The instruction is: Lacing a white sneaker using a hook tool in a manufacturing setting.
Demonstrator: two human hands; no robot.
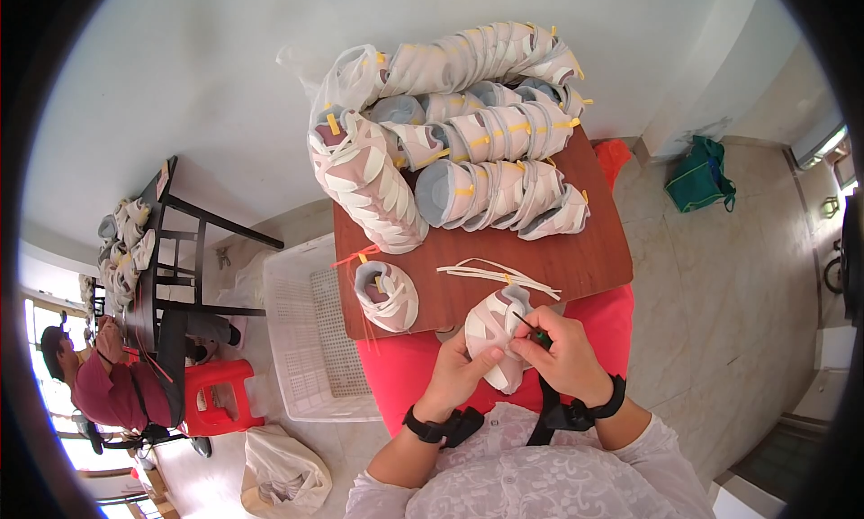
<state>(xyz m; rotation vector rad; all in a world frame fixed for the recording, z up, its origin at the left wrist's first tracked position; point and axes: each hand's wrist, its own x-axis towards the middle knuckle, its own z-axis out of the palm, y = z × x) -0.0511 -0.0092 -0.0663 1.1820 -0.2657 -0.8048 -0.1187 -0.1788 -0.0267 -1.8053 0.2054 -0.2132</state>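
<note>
Low over my lap, at the table's front edge, is a pale pink and cream shoe upper [490,324] with a yellow tab at its top. My left hand [456,372] grips its left side, thumb laid across the front. In my right hand [569,353] is a small tool with a dark green handle [541,337] and a thin dark shaft; the shaft points up and left against the upper's opening. Whether its tip goes through the material I cannot tell. Just beyond lie loose white laces [490,270]. Another shoe upper [387,297] stands to the left, beside red cords [356,255].
Nested rows of shoe uppers [504,132] fill the far part of the brown table [603,262]. A white plastic crate [292,339] stands left of it, near a cloth sack [283,469]. Further left, another person [121,388] sits by a dark table. A green bag [700,175] lies right.
</note>
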